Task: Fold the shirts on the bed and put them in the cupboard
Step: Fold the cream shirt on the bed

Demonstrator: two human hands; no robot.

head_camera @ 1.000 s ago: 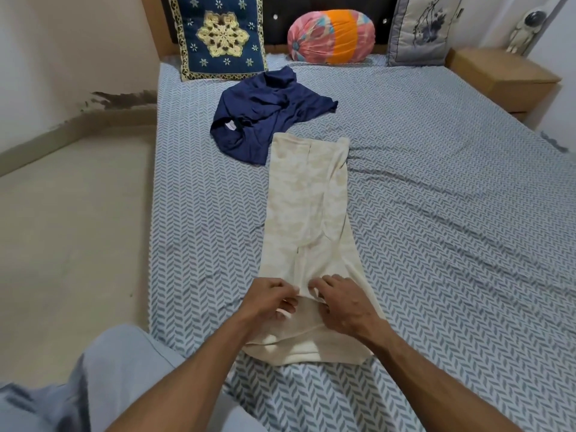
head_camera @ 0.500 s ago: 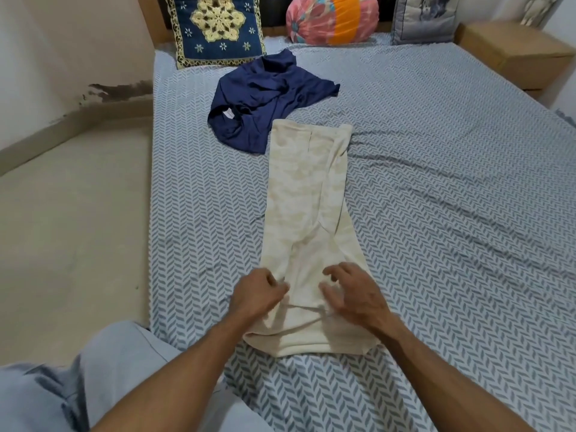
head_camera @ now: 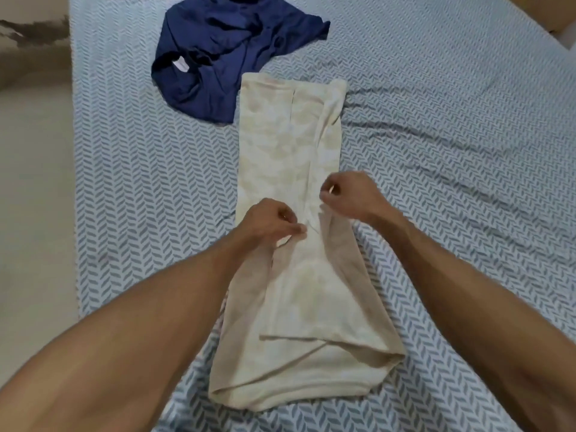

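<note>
text: none legible | navy shirt (head_camera: 224,54) neck label (head_camera: 180,64): white, too small to read

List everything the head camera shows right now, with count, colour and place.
cream patterned shirt: one, cream, folded into a long strip mid-bed
crumpled navy blue shirt: one, navy, unfolded, touching the cream shirt's far left corner
blue-and-white herringbone bedsheet: one, covering the bed
beige floor: left of bed
left hand: one, pinching the cream shirt's middle
right hand: one, fingers curled at the cream shirt's right edge
</note>
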